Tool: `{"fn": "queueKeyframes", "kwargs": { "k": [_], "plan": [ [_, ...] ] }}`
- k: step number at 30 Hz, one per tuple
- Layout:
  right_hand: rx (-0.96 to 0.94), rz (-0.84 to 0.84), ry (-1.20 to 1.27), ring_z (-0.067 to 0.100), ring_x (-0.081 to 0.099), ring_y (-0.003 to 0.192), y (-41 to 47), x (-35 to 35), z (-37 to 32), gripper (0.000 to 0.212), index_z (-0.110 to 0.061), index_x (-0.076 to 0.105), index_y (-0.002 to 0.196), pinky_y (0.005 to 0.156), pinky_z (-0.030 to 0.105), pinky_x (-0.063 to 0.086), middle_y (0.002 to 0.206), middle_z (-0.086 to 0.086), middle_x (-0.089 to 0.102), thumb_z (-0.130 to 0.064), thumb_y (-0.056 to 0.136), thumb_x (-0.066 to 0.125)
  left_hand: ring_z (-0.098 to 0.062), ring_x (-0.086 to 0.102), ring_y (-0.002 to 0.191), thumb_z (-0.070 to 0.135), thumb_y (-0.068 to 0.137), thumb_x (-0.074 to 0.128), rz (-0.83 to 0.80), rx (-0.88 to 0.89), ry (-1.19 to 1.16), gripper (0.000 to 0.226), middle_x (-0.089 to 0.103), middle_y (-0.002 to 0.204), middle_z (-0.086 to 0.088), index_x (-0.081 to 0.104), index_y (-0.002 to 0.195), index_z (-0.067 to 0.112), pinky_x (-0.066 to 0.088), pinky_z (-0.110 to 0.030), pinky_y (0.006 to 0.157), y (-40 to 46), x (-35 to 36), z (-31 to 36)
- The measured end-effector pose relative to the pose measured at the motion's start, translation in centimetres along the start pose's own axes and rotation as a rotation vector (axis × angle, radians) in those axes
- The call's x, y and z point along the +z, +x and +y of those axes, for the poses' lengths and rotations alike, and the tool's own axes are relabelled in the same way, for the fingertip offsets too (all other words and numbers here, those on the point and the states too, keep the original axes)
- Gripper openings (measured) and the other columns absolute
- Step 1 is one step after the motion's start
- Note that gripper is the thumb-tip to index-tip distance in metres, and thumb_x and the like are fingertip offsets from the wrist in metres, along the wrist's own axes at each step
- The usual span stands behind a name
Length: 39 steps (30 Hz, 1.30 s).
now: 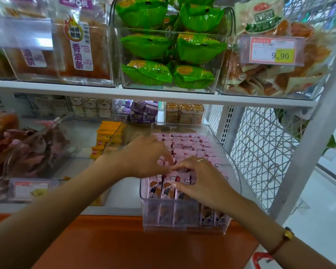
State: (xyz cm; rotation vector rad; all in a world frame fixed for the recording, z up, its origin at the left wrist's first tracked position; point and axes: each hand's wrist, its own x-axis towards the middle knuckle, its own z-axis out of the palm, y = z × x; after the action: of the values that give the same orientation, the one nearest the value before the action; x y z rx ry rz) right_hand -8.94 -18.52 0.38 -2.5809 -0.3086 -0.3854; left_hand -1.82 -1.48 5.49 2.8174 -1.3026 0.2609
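Green snack bags (171,47): stacked in a clear tub on the upper shelf (144,93), directly above the work.
Price tag (273,51): 9.90, on the tub at that shelf's right end.
Orange packets (105,138): lower shelf, just left of the bin.
Wire mesh panel (260,152): closes the shelf's right side.
Clear bin (238,177): right end of lower shelf, front wall past the shelf's front edge.
Pink packets (186,146): upright rows filling the bin.
Left hand (145,156): mid-bin, fingers bent down, tips on packet tops; pinch or not, can't tell.
Right hand (200,179): front rows, thumb on a packet face, fingers curled over the tops, gripping them.
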Motion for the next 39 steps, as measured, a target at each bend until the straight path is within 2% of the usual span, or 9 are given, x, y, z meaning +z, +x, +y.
{"fn": "queueKeyframes", "kwargs": {
  "k": [5, 10, 16, 22, 25, 28, 31, 35, 39],
  "plan": [
    [-0.041, 0.036, -0.169, 0.006, 0.048, 0.105, -0.4, -0.6, -0.3, 0.054, -0.028, 0.054, 0.127, 0.084, 0.022, 0.034, 0.119, -0.011, 0.059, -0.051, 0.08, 0.066, -0.014, 0.039, 0.121, 0.055, 0.089, 0.051, -0.033, 0.019, 0.199, 0.04, 0.053, 0.127, 0.007, 0.06, 0.119, 0.031, 0.028, -0.034, 0.101, -0.1, 1.3, 0.8],
    [0.012, -0.049, -0.2, 0.011, 0.048, 0.112, -0.3, -0.7, -0.2, 0.055, -0.031, 0.051, 0.128, 0.092, 0.027, 0.037, 0.126, -0.008, 0.056, -0.057, 0.081, 0.06, -0.012, 0.038, 0.122, 0.045, 0.091, 0.053, 0.097, -0.019, 0.015, 0.019, 0.054, 0.124, 0.01, 0.063, 0.102, 0.033, 0.029, -0.034, 0.103, -0.6, 0.9, 0.4],
    [0.037, -0.064, -0.167, 0.007, 0.046, 0.108, -0.3, -0.8, 0.2, 0.061, -0.029, 0.048, 0.13, 0.088, 0.023, 0.034, 0.128, -0.005, 0.055, -0.06, 0.079, 0.061, -0.007, 0.057, 0.094, 0.037, 0.095, 0.05, 0.51, -0.235, -0.583, 0.011, 0.059, 0.097, 0.014, 0.056, 0.097, 0.027, 0.048, -0.027, 0.076, -2.1, -0.5, 0.7],
    [0.049, -0.001, -0.058, -0.002, 0.052, 0.101, -0.1, -1.8, -1.0, 0.071, -0.029, 0.051, 0.128, 0.091, 0.028, 0.048, 0.13, -0.008, 0.053, -0.074, 0.074, 0.046, -0.01, 0.068, 0.083, 0.031, 0.094, 0.054, 0.854, -0.32, -1.187, 0.009, 0.069, 0.084, 0.006, 0.059, 0.091, 0.024, 0.058, -0.028, 0.071, -3.9, -1.5, 1.6],
    [0.043, 0.146, 0.204, -0.005, 0.051, 0.104, 0.2, -2.6, -2.6, 0.077, -0.035, 0.049, 0.128, 0.091, 0.026, 0.047, 0.125, -0.016, 0.053, -0.084, 0.07, 0.043, -0.012, 0.069, 0.084, 0.032, 0.091, 0.057, 0.852, -0.278, -1.267, 0.011, 0.071, 0.085, 0.003, 0.06, 0.091, 0.021, 0.057, -0.028, 0.075, -4.3, -1.3, 2.6],
    [-0.001, 0.118, 0.345, -0.009, 0.053, 0.102, 0.4, -2.3, -4.4, 0.056, -0.041, 0.049, 0.123, 0.082, 0.01, 0.043, 0.117, -0.018, 0.057, -0.071, 0.076, 0.054, -0.009, 0.071, 0.08, 0.035, 0.086, 0.058, 0.817, -0.215, -1.352, 0.016, 0.072, 0.084, 0.005, 0.062, 0.091, 0.02, 0.055, -0.02, 0.069, -4.3, -1.2, 3.6],
    [0.007, 0.141, 0.483, 0.004, 0.063, 0.095, 0.6, -1.9, -5.1, 0.037, -0.028, 0.058, 0.117, 0.082, 0.02, 0.051, 0.107, -0.01, 0.066, -0.044, 0.083, 0.062, -0.002, 0.068, 0.09, 0.03, 0.091, 0.055, 0.786, -0.207, -1.379, 0.012, 0.071, 0.093, 0.013, 0.062, 0.1, 0.025, 0.055, -0.018, 0.075, -4.3, -0.8, 3.8],
    [0.334, 0.144, 1.023, 0.017, 0.07, 0.091, 0.9, -1.9, -4.5, 0.042, -0.014, 0.061, 0.117, 0.083, 0.03, 0.054, 0.099, 0.001, 0.072, -0.034, 0.08, 0.066, 0.01, 0.059, 0.094, 0.027, 0.091, 0.058, 0.676, -0.249, -1.215, 0.021, 0.061, 0.105, 0.018, 0.054, 0.111, 0.034, 0.05, -0.007, 0.071, -4.6, 0.3, 3.6],
    [0.397, 0.137, 1.104, 0.018, 0.07, 0.094, 0.8, -1.6, -4.5, 0.052, -0.014, 0.057, 0.124, 0.078, 0.03, 0.053, 0.107, 0.005, 0.071, -0.035, 0.078, 0.07, 0.005, 0.058, 0.091, 0.035, 0.075, 0.075, 0.554, -0.231, -0.998, 0.043, 0.056, 0.105, 0.019, 0.051, 0.111, 0.034, 0.051, -0.014, 0.07, -4.9, 1.1, 4.3]
  ]
}}
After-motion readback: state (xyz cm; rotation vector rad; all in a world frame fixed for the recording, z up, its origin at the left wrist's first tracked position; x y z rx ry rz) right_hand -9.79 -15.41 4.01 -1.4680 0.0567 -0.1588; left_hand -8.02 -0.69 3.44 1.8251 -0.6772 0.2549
